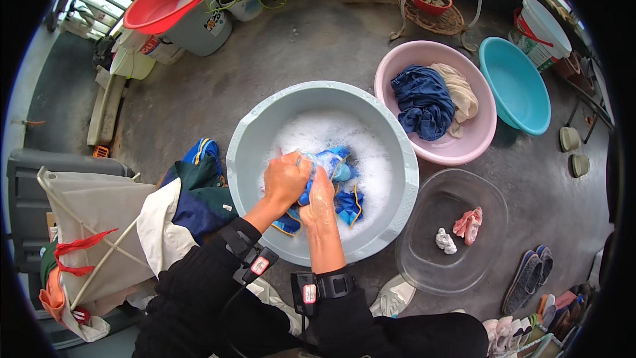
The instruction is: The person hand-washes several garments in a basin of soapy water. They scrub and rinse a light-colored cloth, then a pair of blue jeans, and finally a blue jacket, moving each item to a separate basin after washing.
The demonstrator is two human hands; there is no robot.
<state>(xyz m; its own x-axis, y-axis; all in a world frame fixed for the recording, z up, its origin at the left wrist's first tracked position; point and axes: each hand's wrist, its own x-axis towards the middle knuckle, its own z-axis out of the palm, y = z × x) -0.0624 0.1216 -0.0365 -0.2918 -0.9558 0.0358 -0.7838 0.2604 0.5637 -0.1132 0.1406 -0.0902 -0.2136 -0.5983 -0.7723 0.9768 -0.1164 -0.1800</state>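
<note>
A wide pale grey-blue basin [240, 159] stands on the floor in front of me, filled with foamy water [371, 152]. In it lies a wet blue garment [348, 205] with yellow edging, partly under the suds. My left hand [285, 179] is closed in a fist on a bunched part of this garment. Close against it, my right hand [320, 197] is wet and also grips the cloth, its fingers partly hidden behind the fabric. Both hands are at the basin's middle, just above the foam. Black bands with small boxes sit on both wrists.
Right of the basin stand a pink tub [480, 139] with navy and beige clothes, a turquoise basin [517, 93] and a clear tub [424, 272] with small pink and white cloths. On the left, a folding hamper [106, 205] has clothes over its edge. Slippers [523, 282] lie lower right.
</note>
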